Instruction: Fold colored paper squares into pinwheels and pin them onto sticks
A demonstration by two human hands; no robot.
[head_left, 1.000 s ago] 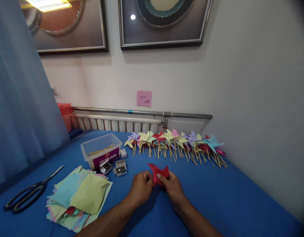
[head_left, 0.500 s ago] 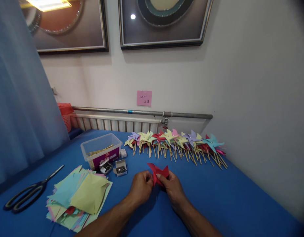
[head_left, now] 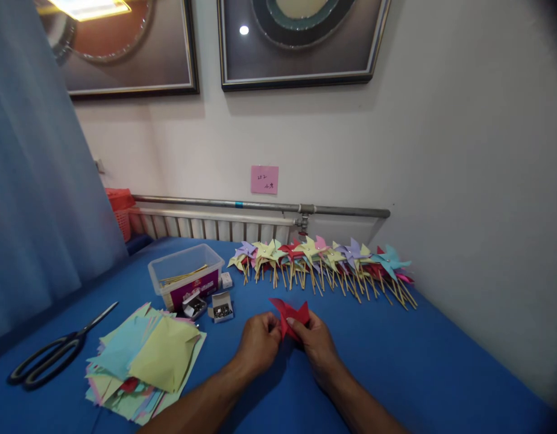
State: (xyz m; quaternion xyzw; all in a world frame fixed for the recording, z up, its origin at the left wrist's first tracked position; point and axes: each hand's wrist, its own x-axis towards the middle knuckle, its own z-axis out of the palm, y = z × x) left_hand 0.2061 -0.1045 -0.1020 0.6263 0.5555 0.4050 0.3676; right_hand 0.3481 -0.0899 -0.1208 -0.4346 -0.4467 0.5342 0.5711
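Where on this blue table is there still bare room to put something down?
The widest bare patch lies right of the right hand, below the row of pinwheels, toward the wall. A smaller strip runs between the scissors and the clear box. It is crowded around the paper stack and the small boxes.

a clear plastic box [head_left: 186,272] of sticks sits on the blue tabletop [head_left: 418,361]. just in front of it lie two small open boxes of pins [head_left: 209,307]; nearer still, a stack of coloured paper squares [head_left: 145,355]. scissors [head_left: 52,352] lie left of that stack. right of the box, finished pinwheels [head_left: 324,262] line the wall.
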